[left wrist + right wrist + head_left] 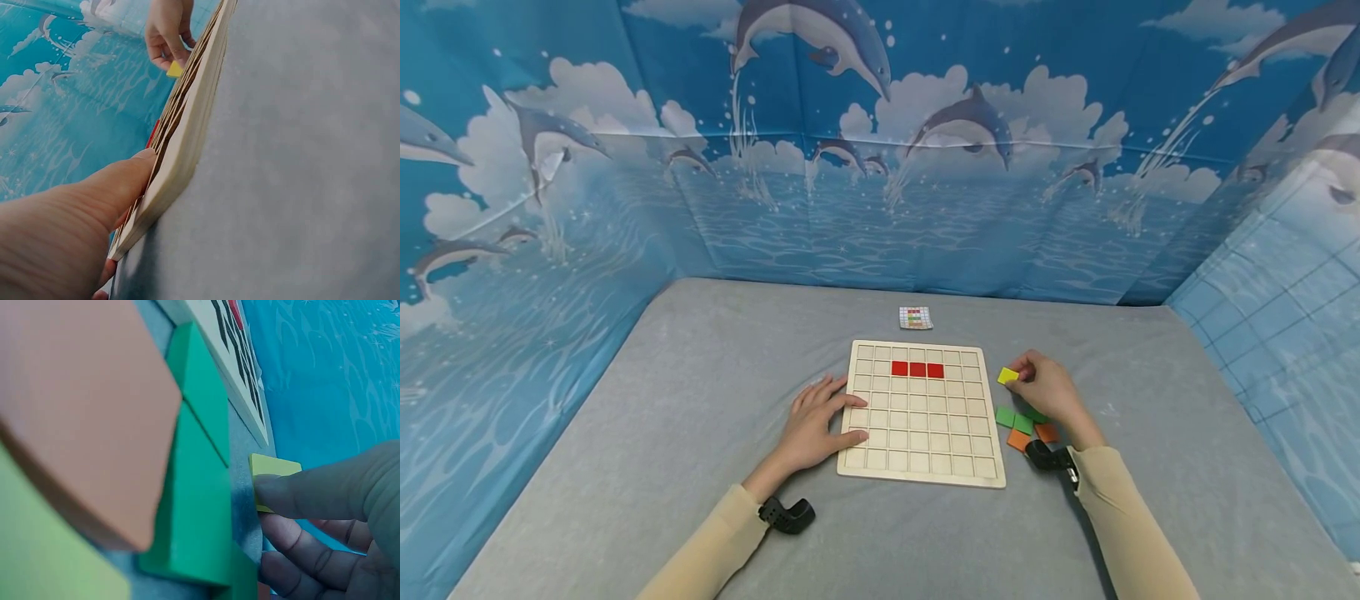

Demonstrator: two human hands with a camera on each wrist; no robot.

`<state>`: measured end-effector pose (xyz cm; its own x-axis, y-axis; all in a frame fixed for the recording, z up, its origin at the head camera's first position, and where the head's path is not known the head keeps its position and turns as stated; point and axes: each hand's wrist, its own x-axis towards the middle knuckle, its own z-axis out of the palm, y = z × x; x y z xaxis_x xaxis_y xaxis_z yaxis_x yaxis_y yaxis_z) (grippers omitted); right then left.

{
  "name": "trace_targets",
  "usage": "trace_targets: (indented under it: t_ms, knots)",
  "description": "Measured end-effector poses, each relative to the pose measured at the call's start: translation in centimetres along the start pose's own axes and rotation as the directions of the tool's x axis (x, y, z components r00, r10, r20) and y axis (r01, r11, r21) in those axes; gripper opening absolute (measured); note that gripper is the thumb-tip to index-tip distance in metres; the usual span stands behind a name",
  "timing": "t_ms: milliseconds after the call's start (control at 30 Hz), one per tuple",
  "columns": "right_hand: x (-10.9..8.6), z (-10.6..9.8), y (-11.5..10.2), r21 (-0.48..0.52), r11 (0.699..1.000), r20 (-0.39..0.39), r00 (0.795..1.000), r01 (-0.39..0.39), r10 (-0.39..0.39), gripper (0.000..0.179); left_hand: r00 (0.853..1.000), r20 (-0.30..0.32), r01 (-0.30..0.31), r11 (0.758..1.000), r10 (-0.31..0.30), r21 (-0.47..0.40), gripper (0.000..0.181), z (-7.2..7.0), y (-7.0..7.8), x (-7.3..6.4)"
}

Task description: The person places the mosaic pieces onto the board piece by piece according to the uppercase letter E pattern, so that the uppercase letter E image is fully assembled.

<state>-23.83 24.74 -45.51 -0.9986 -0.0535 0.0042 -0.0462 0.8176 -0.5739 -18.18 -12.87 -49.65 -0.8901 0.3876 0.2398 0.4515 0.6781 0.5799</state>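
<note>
A pale wooden board [917,425] with a grid of square cells lies flat on the grey cloth. Three red tiles [917,369] sit side by side in one of its upper rows. My left hand [811,433] rests at the board's left edge, fingers spread, with thumb and index fingertips on its top. Just off the board's right side, my right hand [1051,390] pinches a yellow square tile [1008,376] between thumb and fingers. In the right wrist view the thumb covers part of this tile [278,465].
Below the right hand lie green tiles [1023,423] and orange tiles [1018,440], some partly hidden by the hand and wrist. A small card [916,317] printed with a coloured grid lies behind the board. A blue dolphin-print curtain [880,225] stands behind the table.
</note>
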Motion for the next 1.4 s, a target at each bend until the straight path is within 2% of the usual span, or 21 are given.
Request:
trace_targets:
  t_ms: [333,600,733,1067,1400]
  knots:
    - [-0.5,0.2,0.2,0.033,0.997,-0.05,0.996,0.071,-0.069,0.016,1.0,0.005,0.004,1.0,-0.004,-0.006,0.042,-0.1,0.1,0.0]
    - [-1.0,0.8,-0.4,0.122,0.981,-0.072,0.987,0.15,-0.142,0.013,1.0,0.01,0.003,1.0,-0.003,-0.007,0.043,-0.1,0.1,-0.1]
    - [-1.1,1.3,-1.5,0.143,0.968,-0.069,0.978,0.206,-0.197,0.014,1.0,0.007,0.004,1.0,-0.004,-0.01,0.042,0.0,0.1,0.0]
    - [-1.0,2.9,-5.3,0.213,0.932,-0.001,0.954,0.294,-0.301,0.012,1.0,0.005,0.015,1.0,-0.015,0.001,0.042,-0.1,-0.1,0.1]
    - [-0.1,5.2,-8.8,0.227,0.91,0.049,0.93,0.345,-0.365,0.01,1.0,0.013,0.016,1.0,-0.016,0.01,0.042,-0.1,0.0,0.1]
